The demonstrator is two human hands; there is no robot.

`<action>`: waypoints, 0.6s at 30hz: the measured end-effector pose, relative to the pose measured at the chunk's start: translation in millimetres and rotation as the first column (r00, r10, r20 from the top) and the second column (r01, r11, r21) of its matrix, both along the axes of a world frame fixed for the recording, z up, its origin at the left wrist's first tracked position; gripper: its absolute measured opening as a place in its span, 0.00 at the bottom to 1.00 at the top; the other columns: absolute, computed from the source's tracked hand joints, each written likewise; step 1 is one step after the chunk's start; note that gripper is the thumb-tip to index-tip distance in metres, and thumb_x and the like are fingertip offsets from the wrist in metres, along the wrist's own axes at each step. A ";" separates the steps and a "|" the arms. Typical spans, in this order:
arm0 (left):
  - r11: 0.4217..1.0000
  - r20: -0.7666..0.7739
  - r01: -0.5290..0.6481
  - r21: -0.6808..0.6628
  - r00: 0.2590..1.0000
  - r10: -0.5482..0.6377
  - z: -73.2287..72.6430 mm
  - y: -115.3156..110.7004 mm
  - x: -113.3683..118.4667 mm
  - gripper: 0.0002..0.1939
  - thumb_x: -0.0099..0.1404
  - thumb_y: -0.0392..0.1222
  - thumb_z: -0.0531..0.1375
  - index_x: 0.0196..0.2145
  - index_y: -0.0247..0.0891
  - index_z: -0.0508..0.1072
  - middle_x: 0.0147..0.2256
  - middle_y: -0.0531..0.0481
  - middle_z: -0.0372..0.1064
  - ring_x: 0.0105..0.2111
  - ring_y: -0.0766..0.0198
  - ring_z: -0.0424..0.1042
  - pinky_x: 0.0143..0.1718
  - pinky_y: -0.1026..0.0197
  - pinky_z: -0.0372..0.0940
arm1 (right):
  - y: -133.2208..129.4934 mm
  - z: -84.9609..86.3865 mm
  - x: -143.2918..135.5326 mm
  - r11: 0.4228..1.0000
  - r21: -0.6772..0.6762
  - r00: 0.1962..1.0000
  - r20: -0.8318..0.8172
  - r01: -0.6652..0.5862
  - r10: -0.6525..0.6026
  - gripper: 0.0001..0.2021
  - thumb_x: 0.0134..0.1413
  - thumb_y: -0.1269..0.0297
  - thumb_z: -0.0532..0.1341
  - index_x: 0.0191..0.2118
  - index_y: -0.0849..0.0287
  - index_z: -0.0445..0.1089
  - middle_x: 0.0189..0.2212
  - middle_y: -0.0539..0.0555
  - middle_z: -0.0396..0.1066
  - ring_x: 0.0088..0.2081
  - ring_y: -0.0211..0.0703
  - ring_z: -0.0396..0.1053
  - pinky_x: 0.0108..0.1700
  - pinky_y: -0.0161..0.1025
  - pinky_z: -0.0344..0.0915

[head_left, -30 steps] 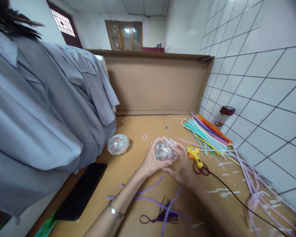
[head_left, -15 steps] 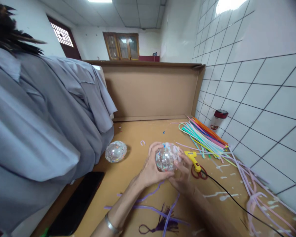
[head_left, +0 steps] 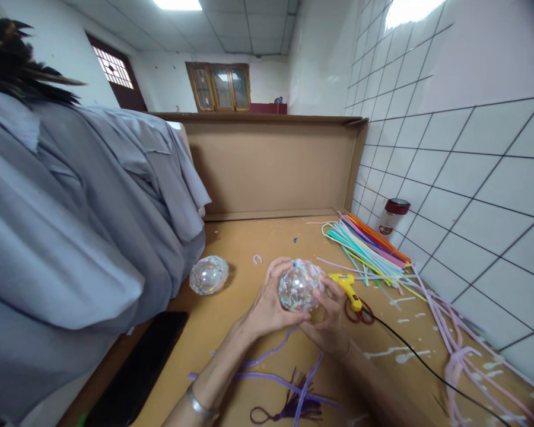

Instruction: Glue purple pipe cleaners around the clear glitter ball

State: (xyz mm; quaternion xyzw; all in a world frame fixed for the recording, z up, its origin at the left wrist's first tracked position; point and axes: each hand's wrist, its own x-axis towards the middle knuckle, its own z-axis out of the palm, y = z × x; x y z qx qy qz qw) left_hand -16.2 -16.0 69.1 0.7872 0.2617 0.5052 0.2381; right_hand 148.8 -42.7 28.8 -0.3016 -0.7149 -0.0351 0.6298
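Note:
A clear round ball [head_left: 299, 287] with colourful flecks around its surface is held up between both hands over the table. My left hand [head_left: 269, 299] wraps its left side and underside, the thumb below. My right hand [head_left: 331, 314] grips the right side with bent fingers. A second clear speckled ball [head_left: 209, 275] rests on the table to the left. Below the hands lie purple pipe cleaners [head_left: 267, 375] and a dark purple tassel [head_left: 296, 406]. Just right of my right hand is a yellow hot glue gun [head_left: 349, 290], its black cord trailing right.
Bundled coloured pipe cleaners [head_left: 369, 246] lie at the right by the tiled wall, near a red-lidded jar [head_left: 392, 216]. Red-handled scissors [head_left: 365, 313] sit under the glue gun. A black phone-like slab [head_left: 137, 367] lies left, beside hanging grey cloth [head_left: 93, 207]. A cardboard wall [head_left: 276, 166] closes the back.
The ball has tipped slightly in my hands and moved a touch left and down. Both hands keep their hold; the things on the table have stayed put.

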 end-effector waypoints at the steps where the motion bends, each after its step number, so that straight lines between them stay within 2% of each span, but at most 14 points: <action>1: 0.999 0.002 0.013 -0.030 1.000 -0.013 1.4 -0.2 -1.5 0.51 0.45 0.52 0.74 0.61 0.47 0.53 0.60 0.40 0.52 0.62 0.43 0.54 0.64 0.39 0.52 | -0.5 0.0 0.1 1.000 0.004 1.000 0.006 -0.007 0.007 0.35 0.51 0.68 0.65 0.61 0.38 0.50 0.58 0.56 0.50 0.66 0.66 0.50 0.61 0.69 0.61; 4: 0.987 -0.001 0.048 -0.154 0.999 -0.049 5.0 -2.3 -3.4 0.55 0.45 0.54 0.74 0.63 0.47 0.50 0.62 0.39 0.49 0.63 0.42 0.54 0.65 0.39 0.51 | -1.1 -1.2 0.3 1.000 0.002 1.000 0.026 -0.010 0.010 0.35 0.51 0.68 0.64 0.62 0.39 0.50 0.58 0.57 0.50 0.65 0.66 0.51 0.60 0.70 0.60; 6: 0.985 -0.009 0.043 -0.168 0.999 -0.045 4.7 -3.6 -1.5 0.55 0.44 0.54 0.74 0.63 0.46 0.50 0.62 0.38 0.49 0.63 0.42 0.54 0.65 0.39 0.51 | -0.3 -3.1 -0.3 1.000 -0.011 1.000 0.026 0.005 -0.004 0.35 0.52 0.66 0.65 0.61 0.39 0.50 0.58 0.57 0.51 0.64 0.65 0.53 0.60 0.70 0.61; 12: 0.995 -0.002 -0.098 -0.015 0.995 0.098 -5.2 -2.2 10.1 0.53 0.43 0.48 0.75 0.61 0.47 0.53 0.60 0.41 0.51 0.62 0.42 0.55 0.63 0.35 0.54 | 5.1 -5.0 -5.5 0.993 0.098 0.998 -0.037 0.063 -0.060 0.35 0.51 0.69 0.66 0.62 0.42 0.53 0.58 0.55 0.54 0.62 0.59 0.59 0.57 0.62 0.68; 16: 0.985 -0.019 -0.170 0.028 0.985 0.171 -8.1 -2.6 14.5 0.55 0.40 0.46 0.75 0.61 0.47 0.52 0.59 0.41 0.52 0.61 0.42 0.57 0.61 0.35 0.57 | 6.9 -8.6 -6.9 0.995 0.080 0.996 -0.064 0.063 -0.058 0.34 0.53 0.66 0.64 0.62 0.39 0.53 0.58 0.53 0.54 0.62 0.57 0.58 0.58 0.61 0.68; 18: 0.982 -0.001 -0.184 0.044 0.983 0.184 -8.2 -3.9 16.1 0.55 0.39 0.44 0.75 0.61 0.47 0.52 0.58 0.42 0.53 0.61 0.43 0.58 0.61 0.37 0.59 | 7.4 -12.4 -6.4 0.997 0.043 0.997 -0.044 0.063 -0.062 0.35 0.53 0.64 0.64 0.63 0.38 0.50 0.59 0.53 0.52 0.63 0.57 0.57 0.58 0.61 0.67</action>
